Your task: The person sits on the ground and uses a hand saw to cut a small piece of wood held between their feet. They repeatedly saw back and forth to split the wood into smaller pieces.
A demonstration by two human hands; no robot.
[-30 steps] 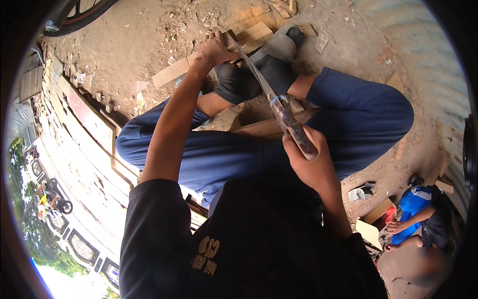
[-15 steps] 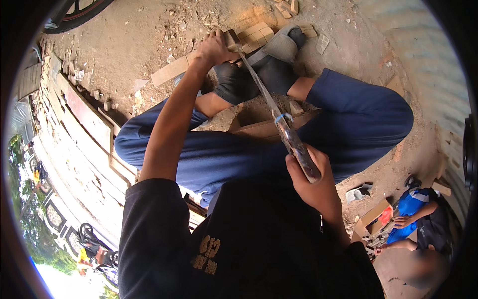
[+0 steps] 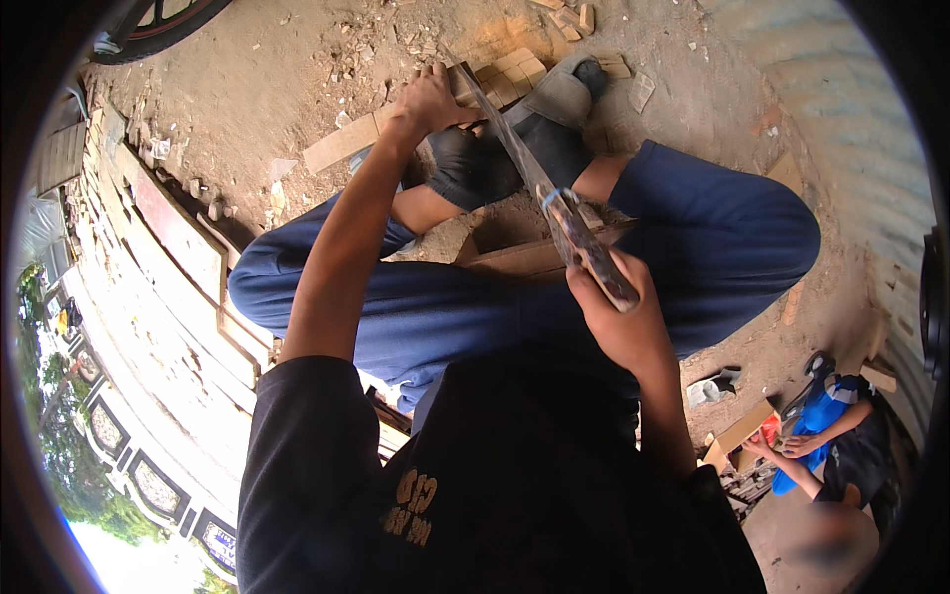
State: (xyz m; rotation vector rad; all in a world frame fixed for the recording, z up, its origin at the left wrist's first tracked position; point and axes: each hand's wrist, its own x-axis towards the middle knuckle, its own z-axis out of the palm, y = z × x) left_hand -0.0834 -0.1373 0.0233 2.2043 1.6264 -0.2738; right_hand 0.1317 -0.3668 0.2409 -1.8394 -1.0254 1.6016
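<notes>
My right hand (image 3: 625, 315) is closed round the dark, worn handle of a handsaw (image 3: 513, 147), which has light-blue binding where blade meets handle. Its long blade slants up and away to the left, its far part lying across the end of a wooden strip (image 3: 341, 143) beside my left hand (image 3: 426, 102). Curled over that strip, my left hand presses it down near the blade, its fingertips partly hidden. Several small cut wood blocks (image 3: 517, 75) lie just right of the blade, against my sandalled foot (image 3: 564, 97).
A cardboard box (image 3: 510, 259) sits between my crossed legs. More wood offcuts (image 3: 569, 20) lie on the dirt farther off. Boards (image 3: 173, 213) are stacked at left, and a wheel (image 3: 163, 30) stands far left. Corrugated sheeting (image 3: 841, 109) rises at right. Another person (image 3: 836, 436) sits at lower right.
My right hand has pushed the saw forward, up and to the left, so the blade reaches farther past the strip. My left hand stays in place. The other person's arm has shifted toward a box.
</notes>
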